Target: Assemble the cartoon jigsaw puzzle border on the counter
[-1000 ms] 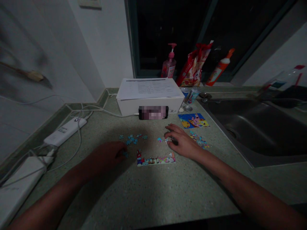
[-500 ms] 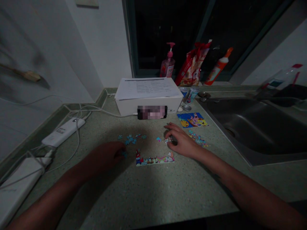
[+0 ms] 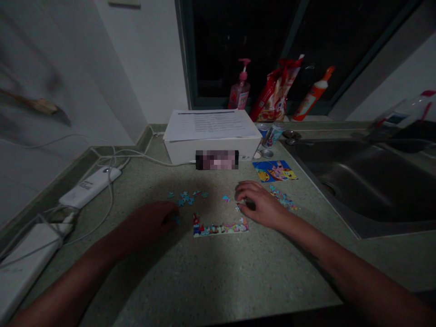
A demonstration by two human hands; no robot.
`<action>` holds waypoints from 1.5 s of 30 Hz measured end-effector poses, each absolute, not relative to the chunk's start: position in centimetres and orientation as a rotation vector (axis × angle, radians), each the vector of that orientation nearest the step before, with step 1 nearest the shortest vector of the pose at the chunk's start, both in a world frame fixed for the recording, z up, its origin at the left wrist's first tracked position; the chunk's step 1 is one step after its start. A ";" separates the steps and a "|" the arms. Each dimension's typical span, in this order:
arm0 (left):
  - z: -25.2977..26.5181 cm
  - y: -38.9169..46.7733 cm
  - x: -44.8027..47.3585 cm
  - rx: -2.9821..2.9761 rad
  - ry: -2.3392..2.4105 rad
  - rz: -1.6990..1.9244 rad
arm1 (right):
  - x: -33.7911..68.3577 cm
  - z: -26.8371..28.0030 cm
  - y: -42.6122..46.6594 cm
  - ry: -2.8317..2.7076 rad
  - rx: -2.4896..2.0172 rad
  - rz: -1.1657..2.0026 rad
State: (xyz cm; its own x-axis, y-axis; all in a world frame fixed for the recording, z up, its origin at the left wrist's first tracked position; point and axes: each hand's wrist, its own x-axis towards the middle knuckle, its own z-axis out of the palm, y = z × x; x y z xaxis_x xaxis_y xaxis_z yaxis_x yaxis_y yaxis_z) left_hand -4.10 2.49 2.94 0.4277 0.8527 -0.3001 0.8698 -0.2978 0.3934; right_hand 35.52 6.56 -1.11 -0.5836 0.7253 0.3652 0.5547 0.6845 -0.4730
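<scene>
Here on the speckled counter (image 3: 218, 277), the joined puzzle strip (image 3: 220, 229) sits centre stage, flat, its two ends standing taller than its middle; call that the middle of the dial, twelve pointing away from the person. Over at nine to ten o'clock is the left hand (image 3: 153, 219), in deep shadow, a blue piece (image 3: 176, 220) right at its fingertips; whether that grip is pinching it, I cannot tell! Across to two o'clock, the right hand (image 3: 261, 206), fingers curled, thumb apart from them, a modest gap in the grip, and a small pale piece (image 3: 238, 208) just at the thumb tip. Lying alone at twelve, a pink-and-blue piece (image 3: 226, 198). A cluster of blue pieces (image 3: 185, 199) spreads out at eleven, and beyond the right hand at two, a heap of loose pieces (image 3: 284, 199). The cartoon picture card (image 3: 275, 171) lies flat between one and two, and further off at twelve, a phone (image 3: 217, 160) stands against a white box (image 3: 180, 150).
</scene>
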 end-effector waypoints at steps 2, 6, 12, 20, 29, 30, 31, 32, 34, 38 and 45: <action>3.3 2.5 -3.9 2.179 1.502 -0.123 | 35.5 -1.0 6.3 -2.388 -0.984 0.409; 3.7 2.4 -3.5 2.161 1.541 -0.142 | 35.4 -0.8 5.8 -2.380 -1.034 0.368; 3.3 2.4 -3.7 2.186 1.509 -0.081 | 35.5 -0.8 5.3 -2.395 -1.055 0.345; 3.1 2.4 -3.9 2.189 1.506 -0.085 | 35.7 -0.9 5.4 -2.416 -1.105 0.305; 2.8 2.4 -4.0 2.201 1.512 -0.068 | 35.7 -0.8 5.5 -2.416 -1.104 0.321; 2.9 2.3 -4.0 2.203 1.512 -0.071 | 35.7 -0.7 5.6 -2.421 -1.099 0.327; 2.9 2.3 -3.9 2.205 1.509 -0.073 | 35.6 -0.7 5.6 -2.428 -1.095 0.331; 3.0 2.3 -3.9 2.206 1.507 -0.076 | 35.5 -0.6 5.7 -2.435 -1.094 0.332; 3.2 2.3 -3.9 2.205 1.506 -0.087 | 35.4 -0.5 5.7 -2.451 -1.099 0.325; 3.2 2.4 -3.9 2.198 1.521 -0.109 | 35.1 -0.5 5.8 -2.465 -1.097 0.306; 2.8 2.4 -4.1 2.192 1.521 -0.076 | 35.3 -0.5 5.7 -2.441 -1.068 0.306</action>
State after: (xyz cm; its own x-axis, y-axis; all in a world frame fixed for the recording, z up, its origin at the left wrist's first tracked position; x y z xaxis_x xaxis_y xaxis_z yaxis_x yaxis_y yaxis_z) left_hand -4.14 2.37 2.77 0.3849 0.8716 -0.3035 0.8975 -0.2768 0.3432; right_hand 35.31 5.72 -0.47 -0.5956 0.7379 0.3172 0.6368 0.6746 -0.3735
